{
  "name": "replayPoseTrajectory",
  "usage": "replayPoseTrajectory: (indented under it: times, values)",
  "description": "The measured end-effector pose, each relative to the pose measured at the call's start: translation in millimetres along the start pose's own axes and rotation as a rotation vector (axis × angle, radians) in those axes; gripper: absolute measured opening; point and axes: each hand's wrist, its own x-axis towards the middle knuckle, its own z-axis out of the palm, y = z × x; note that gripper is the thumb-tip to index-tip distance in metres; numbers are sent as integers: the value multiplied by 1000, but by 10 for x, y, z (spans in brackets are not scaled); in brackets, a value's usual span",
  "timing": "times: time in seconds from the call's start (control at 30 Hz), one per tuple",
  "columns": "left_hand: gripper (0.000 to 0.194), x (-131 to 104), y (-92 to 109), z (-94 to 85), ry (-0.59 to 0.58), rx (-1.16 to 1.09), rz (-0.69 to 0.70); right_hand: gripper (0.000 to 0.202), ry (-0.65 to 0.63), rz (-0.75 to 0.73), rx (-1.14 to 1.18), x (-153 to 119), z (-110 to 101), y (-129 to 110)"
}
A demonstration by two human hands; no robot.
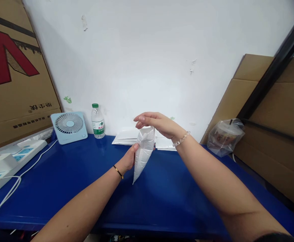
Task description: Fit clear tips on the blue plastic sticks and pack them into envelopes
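Observation:
My left hand (130, 158) is closed around the side of a white padded mailer bag (144, 151), thumb in front and the other fingers mostly hidden behind it. The bag stands up over the table, its pointed lower corner down and its top edge parted. Just above that top edge is my right hand (155, 121), palm down, fingers stretched out and bent a little at the wrist. Nothing shows between its fingers. Behind the bag, flat white packages (126, 136) lie against the wall, with another white stack (166, 144) to the right.
On the blue table (182, 191) a light blue fan (70, 126) and a green-capped water bottle (98, 122) stand left. Power strips (28, 153) with white cables lie farther left. A bagged drink cup (225, 134) stands right, beside cardboard (283, 134). A large carton (15, 101) leans at left.

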Motion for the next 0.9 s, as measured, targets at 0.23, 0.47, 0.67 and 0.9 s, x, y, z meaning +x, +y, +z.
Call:
replayPoseTrajectory:
  times: [0.23,0.47,0.67,0.9]
  values:
    - [59,27,35,-50,-36,36,26,48,-288,-151,-68,-107,-222,119]
    - [53,11,-104,-46,23,49,-40,36,-50,-154,88,-58,48,384]
    - [67,16,-85,7,60,87,130,50,661,-160,-144,62,203,383]
    - [34,6,-20,68,212,436,102,35,822,-187,-549,74,40,323]
